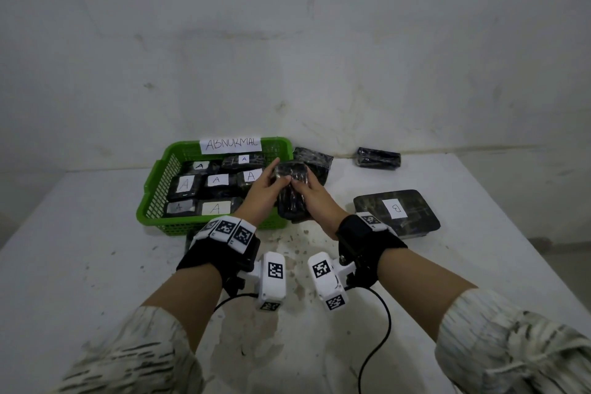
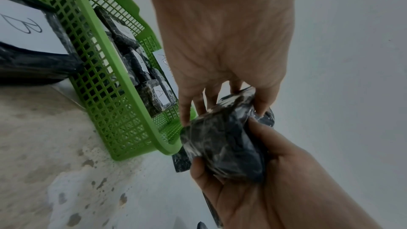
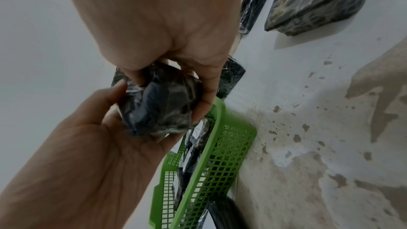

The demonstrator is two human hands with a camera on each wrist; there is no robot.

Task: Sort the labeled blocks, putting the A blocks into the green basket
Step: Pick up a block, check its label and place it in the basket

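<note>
Both hands meet on one black wrapped block [image 1: 292, 193], held above the table [image 1: 96, 265] just right of the green basket [image 1: 156, 189]. My left hand [image 1: 267, 190] curls fingers and thumb round the block's far end; my right hand [image 1: 315, 198] cups it from the right and beneath, fingers wrapped. No label shows on this block in any view: the hands cover much of it, so I cannot tell its letter. In the basket lie blocks marked A [image 1: 216, 180]; one at the near left [image 1: 179, 207] is dim and hard to read. A paper sign [image 1: 231, 144] on the far rim reads roughly "ABNORMAL". Right of the hands rests a flat block marked B [image 1: 396, 209]. Another dark block [image 1: 315, 160] is half hidden behind the hands; a small one [image 1: 378, 158] lies by the far wall, label unseen.
</note>
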